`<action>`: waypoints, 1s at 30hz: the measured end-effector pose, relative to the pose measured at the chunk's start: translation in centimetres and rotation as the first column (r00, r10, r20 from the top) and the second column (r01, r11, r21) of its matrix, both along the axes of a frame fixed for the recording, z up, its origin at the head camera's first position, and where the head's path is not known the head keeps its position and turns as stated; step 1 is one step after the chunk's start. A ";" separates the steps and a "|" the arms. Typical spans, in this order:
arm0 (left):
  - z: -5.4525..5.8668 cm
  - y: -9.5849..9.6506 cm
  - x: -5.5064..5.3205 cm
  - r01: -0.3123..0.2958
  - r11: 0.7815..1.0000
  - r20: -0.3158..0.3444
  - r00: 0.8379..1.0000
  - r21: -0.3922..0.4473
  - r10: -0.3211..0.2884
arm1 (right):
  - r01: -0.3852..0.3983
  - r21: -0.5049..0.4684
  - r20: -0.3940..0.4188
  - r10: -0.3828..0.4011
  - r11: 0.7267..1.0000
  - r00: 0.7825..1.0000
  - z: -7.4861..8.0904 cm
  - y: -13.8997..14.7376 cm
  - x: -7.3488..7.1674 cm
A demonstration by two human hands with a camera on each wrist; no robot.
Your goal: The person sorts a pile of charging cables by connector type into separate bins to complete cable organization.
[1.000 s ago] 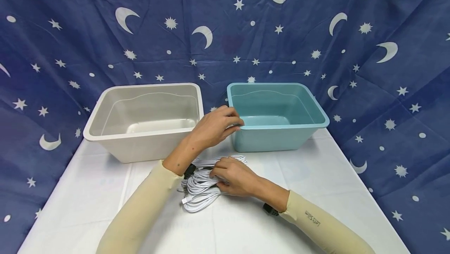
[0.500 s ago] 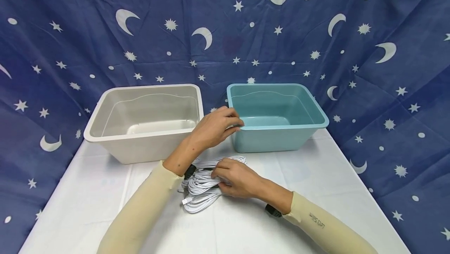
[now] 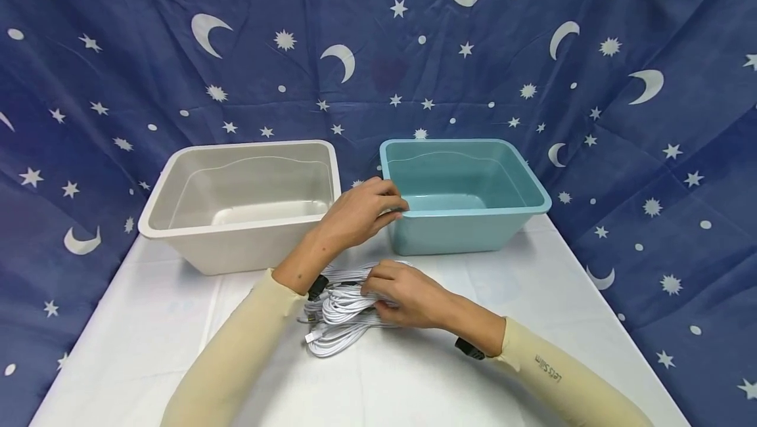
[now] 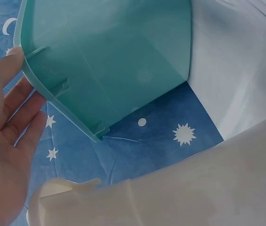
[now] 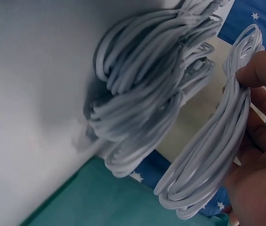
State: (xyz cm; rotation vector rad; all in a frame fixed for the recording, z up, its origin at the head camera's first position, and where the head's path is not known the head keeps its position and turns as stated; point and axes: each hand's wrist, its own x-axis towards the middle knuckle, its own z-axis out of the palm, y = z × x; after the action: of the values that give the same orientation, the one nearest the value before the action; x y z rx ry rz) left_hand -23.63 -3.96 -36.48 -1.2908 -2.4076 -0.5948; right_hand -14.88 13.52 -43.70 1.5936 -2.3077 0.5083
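My left hand reaches across to the near left corner of a teal plastic bin. In the left wrist view its thumb and fingers pinch the bin's rim. Low in front of the bins, my right hand is at a heap of white coiled cables. The right wrist view shows that hand gripping one bundled white cable between thumb and fingers, apart from the other bundles. In the head view, the right fingers and left forearm partly hide the heap.
A larger off-white bin stands left of the teal one, with a gap between them. Both sit at the back of a white-covered table. A blue curtain with moons and stars hangs right behind them.
My right hand has shifted slightly right and up with the cable bundle in its grip. The left hand stays at the teal bin's rim.
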 end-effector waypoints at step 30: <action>0.0 0.0 0.1 0.008 1.000 0.010 1.000 0.006 -0.008 | -0.061 -0.010 -0.072 0.060 0.998 0.996 5.9 3.5 0.5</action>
State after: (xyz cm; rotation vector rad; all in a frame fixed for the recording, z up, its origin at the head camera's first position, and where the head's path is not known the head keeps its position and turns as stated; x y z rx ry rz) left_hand -23.51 -3.95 -36.51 -1.2991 -2.4080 -0.6114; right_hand -14.42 17.01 -37.77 1.6531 -2.2053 0.4703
